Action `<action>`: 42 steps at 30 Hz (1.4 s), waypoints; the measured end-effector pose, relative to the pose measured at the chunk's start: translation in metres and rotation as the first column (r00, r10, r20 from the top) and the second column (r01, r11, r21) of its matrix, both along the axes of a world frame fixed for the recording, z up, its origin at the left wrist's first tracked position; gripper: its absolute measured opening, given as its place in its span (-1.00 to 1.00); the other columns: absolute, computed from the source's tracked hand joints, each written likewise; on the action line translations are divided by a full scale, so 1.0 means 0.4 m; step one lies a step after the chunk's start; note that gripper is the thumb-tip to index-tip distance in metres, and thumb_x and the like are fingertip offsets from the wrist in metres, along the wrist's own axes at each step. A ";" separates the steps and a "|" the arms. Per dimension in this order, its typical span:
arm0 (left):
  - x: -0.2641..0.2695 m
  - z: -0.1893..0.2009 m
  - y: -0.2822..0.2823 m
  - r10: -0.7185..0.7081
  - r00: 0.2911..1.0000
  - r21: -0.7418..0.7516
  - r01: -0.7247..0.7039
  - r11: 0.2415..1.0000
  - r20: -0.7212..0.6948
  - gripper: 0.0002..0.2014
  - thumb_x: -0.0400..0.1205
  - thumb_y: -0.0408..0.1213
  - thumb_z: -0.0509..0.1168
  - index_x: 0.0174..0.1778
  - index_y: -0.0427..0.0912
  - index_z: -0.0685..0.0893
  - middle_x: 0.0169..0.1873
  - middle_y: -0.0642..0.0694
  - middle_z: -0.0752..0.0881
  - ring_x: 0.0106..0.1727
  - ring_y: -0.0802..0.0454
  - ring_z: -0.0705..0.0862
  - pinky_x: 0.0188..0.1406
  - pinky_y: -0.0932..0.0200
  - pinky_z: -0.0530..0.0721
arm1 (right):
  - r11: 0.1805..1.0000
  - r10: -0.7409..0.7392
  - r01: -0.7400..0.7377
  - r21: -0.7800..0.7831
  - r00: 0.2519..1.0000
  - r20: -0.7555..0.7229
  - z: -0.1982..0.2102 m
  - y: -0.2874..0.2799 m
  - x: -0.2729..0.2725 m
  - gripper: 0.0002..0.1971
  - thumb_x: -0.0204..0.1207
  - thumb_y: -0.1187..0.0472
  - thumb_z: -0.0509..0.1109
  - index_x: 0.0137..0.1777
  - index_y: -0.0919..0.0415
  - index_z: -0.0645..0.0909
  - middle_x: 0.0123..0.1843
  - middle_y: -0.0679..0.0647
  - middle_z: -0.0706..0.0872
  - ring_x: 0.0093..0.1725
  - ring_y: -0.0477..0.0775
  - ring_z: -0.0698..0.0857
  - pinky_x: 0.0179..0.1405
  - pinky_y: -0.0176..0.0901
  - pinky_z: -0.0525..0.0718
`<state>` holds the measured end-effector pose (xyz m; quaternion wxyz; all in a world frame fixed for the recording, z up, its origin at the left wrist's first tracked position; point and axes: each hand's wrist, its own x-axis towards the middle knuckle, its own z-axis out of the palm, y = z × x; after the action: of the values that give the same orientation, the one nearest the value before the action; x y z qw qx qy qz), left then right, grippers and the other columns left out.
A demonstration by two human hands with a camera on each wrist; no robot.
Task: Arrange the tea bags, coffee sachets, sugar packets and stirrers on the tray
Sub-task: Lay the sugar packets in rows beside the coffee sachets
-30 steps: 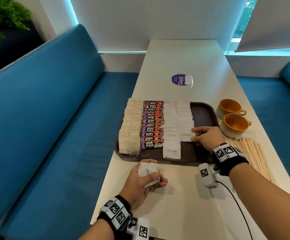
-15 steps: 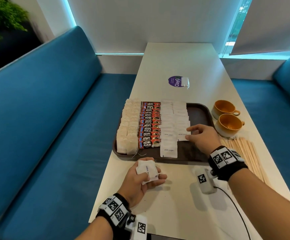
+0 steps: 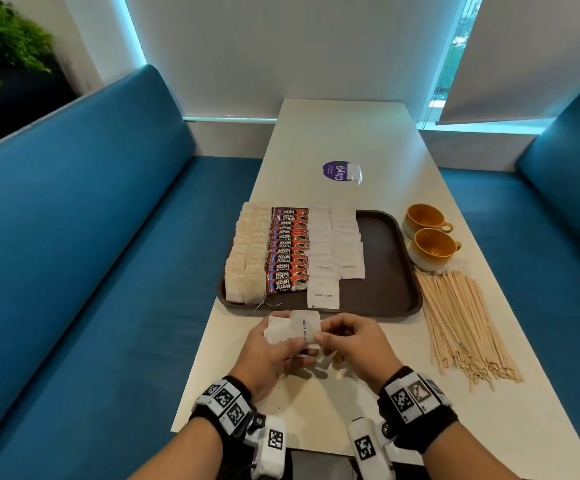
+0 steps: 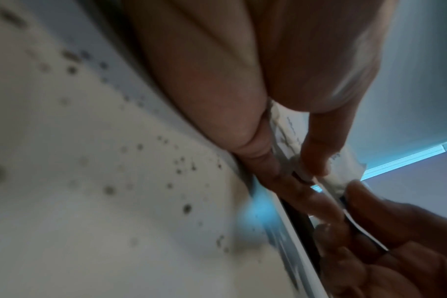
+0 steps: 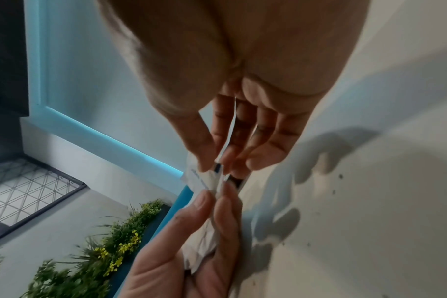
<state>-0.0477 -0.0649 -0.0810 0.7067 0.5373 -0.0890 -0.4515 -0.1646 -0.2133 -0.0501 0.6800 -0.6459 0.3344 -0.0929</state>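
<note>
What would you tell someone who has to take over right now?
Left hand grips a small stack of sugar packets; right hand pinches the top one.
Done: tea bags, coffee sachets and two columns of sugar packets lie in rows on the tray.
Left: lay down the held packets, then the stirrers waiting on the table.

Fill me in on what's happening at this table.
A person is stocking a brown tray. Tea bags, coffee sachets and two rows of sugar packets already lie on it. Both hands hold a small stack of sugar packets before the tray: left hand, right hand. The stirrers lie on the table.
</note>
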 end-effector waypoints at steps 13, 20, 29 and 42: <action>-0.013 -0.001 -0.002 0.043 0.997 0.009 -0.044 0.999 0.062 -0.53 0.49 -0.41 0.56 0.29 -0.38 0.61 -0.28 -0.38 0.77 -0.41 -0.16 0.71 -0.37 0.07 0.78 | 0.992 0.080 -0.081 -0.096 0.997 -0.014 0.031 -0.033 -0.032 -0.81 0.40 0.64 0.46 -0.21 0.38 0.60 -0.32 0.33 0.68 -0.34 0.23 0.70 -0.28 -0.01 0.75; -0.008 0.000 0.001 0.058 0.998 0.022 -0.059 0.998 0.015 -0.47 0.43 -0.28 0.63 0.30 -0.26 0.66 -0.29 -0.29 0.77 -0.41 -0.09 0.69 -0.37 0.11 0.71 | 0.998 0.065 -0.064 -0.023 0.996 0.056 0.023 -0.014 -0.044 -0.78 0.38 0.65 0.56 -0.04 0.42 0.79 -0.24 0.19 0.80 -0.30 0.16 0.79 -0.19 -0.08 0.84; -0.012 -0.005 0.001 0.028 0.999 -0.003 -0.028 1.000 0.046 -0.46 0.45 -0.58 0.57 0.33 -0.41 0.57 -0.07 -0.53 0.81 -0.26 -0.25 0.83 -0.30 0.09 0.82 | 0.999 -0.043 0.041 0.024 0.996 0.082 0.024 -0.013 -0.036 -0.78 0.40 0.62 0.57 0.02 0.45 0.79 -0.11 0.37 0.76 -0.27 0.15 0.81 -0.21 -0.14 0.83; -0.002 -0.002 0.004 0.011 1.000 -0.040 -0.011 0.999 -0.002 -0.50 0.55 -0.66 0.44 0.40 -0.38 0.51 -0.04 -0.56 0.77 -0.13 -0.38 0.82 -0.22 -0.07 0.85 | 0.998 -0.033 0.037 -0.050 0.996 0.081 0.030 -0.051 -0.037 -0.64 0.38 0.61 0.59 0.14 0.32 0.82 -0.07 0.31 0.84 -0.26 0.11 0.83 -0.19 -0.27 0.79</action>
<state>-0.0484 -0.0631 -0.0817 0.7200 0.5230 -0.0943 -0.4463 -0.1794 -0.2338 -0.0379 0.6743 -0.6530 0.3157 -0.1390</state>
